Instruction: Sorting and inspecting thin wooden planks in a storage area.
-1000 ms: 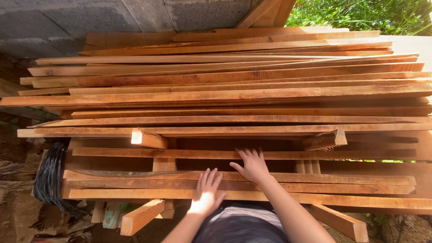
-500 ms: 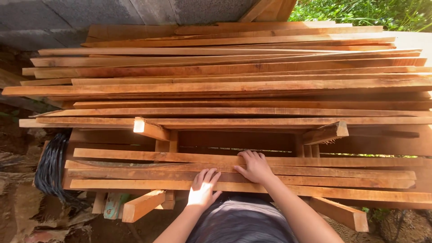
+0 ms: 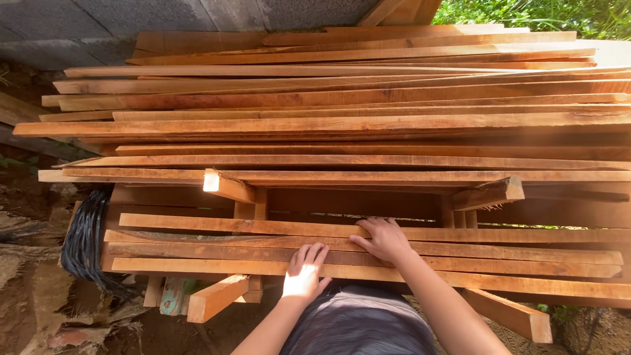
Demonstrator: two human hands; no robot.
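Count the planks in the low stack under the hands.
4. The top plank lies farthest back, under the right hand. Two middle planks lie stepped below it. The front plank is under the left hand. More may be hidden beneath.

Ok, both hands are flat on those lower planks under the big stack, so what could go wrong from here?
1. The right hand curls over the far edge of the upper plank, under the overhanging stack; fingers could get pinched if boards shift.
2. The planks look rough-sawn, so the left hand, sliding flat, may pick up splinters.
3. Loose planks rest on protruding wooden supports; pulling one could tip the others.
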